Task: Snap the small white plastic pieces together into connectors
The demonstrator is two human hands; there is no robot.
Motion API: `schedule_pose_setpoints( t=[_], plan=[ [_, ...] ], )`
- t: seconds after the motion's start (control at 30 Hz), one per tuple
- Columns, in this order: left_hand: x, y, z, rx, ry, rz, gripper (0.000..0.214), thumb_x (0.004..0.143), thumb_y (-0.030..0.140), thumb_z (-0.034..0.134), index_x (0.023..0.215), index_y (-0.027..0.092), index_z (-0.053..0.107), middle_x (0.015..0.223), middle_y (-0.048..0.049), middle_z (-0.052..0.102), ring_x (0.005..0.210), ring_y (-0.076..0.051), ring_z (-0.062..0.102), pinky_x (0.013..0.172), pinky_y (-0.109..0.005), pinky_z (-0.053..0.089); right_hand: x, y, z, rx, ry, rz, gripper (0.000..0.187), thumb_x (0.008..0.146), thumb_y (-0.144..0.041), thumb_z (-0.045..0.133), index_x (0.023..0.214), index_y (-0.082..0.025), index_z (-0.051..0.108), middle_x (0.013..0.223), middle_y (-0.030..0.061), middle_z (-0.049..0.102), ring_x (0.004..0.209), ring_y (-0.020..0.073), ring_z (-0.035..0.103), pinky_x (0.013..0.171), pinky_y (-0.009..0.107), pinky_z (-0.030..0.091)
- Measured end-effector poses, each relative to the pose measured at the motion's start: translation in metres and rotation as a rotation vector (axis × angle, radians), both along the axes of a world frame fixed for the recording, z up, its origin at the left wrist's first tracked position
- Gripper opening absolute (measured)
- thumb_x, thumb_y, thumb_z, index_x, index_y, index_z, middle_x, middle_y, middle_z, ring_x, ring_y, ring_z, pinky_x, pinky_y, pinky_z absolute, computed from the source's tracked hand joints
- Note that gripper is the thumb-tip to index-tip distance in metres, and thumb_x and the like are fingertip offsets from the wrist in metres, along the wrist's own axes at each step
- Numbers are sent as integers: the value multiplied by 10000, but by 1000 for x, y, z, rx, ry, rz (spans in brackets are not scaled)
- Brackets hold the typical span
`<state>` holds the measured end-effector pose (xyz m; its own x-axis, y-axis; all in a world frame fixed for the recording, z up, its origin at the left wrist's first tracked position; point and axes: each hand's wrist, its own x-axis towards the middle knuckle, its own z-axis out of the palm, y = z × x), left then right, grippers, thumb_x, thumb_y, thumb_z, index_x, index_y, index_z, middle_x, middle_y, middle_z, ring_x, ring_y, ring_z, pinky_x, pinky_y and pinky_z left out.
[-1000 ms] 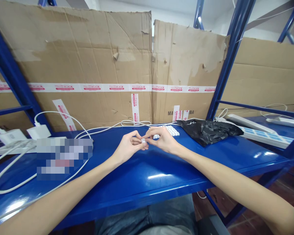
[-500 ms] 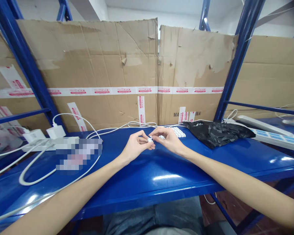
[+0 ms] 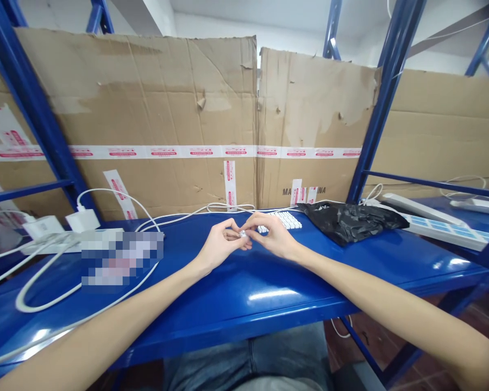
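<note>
In the head view, the 2 hands, left hand (image 3: 219, 245) and right hand (image 3: 272, 235), were half closed. Their fingertips held a tiny white piece (image 3: 242, 233) over the blue shelf (image 3: 269, 304), near white keys (image 3: 283, 220) and a black bag (image 3: 350, 224).

A translucent plastic piece (image 3: 242, 233) sits pinched between left hand (image 3: 219, 245) and right hand (image 3: 271, 236).

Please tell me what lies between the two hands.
In the head view, a small white part lies between the left hand and the right hand, held at their fingertips.
</note>
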<state>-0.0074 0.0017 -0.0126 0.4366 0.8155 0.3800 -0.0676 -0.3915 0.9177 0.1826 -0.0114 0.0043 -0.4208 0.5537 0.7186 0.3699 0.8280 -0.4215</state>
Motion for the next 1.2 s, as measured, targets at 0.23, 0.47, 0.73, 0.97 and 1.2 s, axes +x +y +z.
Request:
schedule_pose_setpoints(
  t=[0.23,0.47,0.73,0.97,1.2],
  plan=[
    [0,0,-2,-23,-19,16,438,718,381,882,793,185,498,709,-60,784,703,-238,786,702,-337,643,0,5,-4,38,-26,-21,124,903,-104,654,927,-180,749,880,45,692,805,162,628,758,298,477],
    [1,-2,-1,-29,-26,28,458,679,407,907,783,176,527,706,-63,786,698,-245,787,683,-338,648,2,4,-6,63,4,-61,92,854,-100,726,894,-174,763,784,23,688,693,142,589,695,276,458],
    [-1,-1,1,-8,-36,48,480,668,453,909,789,179,535,732,-71,793,732,-263,789,711,-368,644,-1,0,3,-96,84,48,160,891,-268,725,766,-172,756,840,58,714,839,184,641,784,319,488],
    [-1,2,-1,58,45,30,410,747,430,846,813,186,524,718,-48,772,689,-211,757,684,-328,604,-3,4,-1,-408,233,125,329,801,-473,782,727,-161,708,747,49,698,745,187,647,720,330,505],
    [-1,-2,-1,184,151,91,262,823,327,750,823,194,524,693,5,699,606,-149,661,574,-246,486,1,10,-10,-758,265,210,433,784,-539,789,918,-150,655,810,50,715,696,146,667,676,278,515]
  ],
)
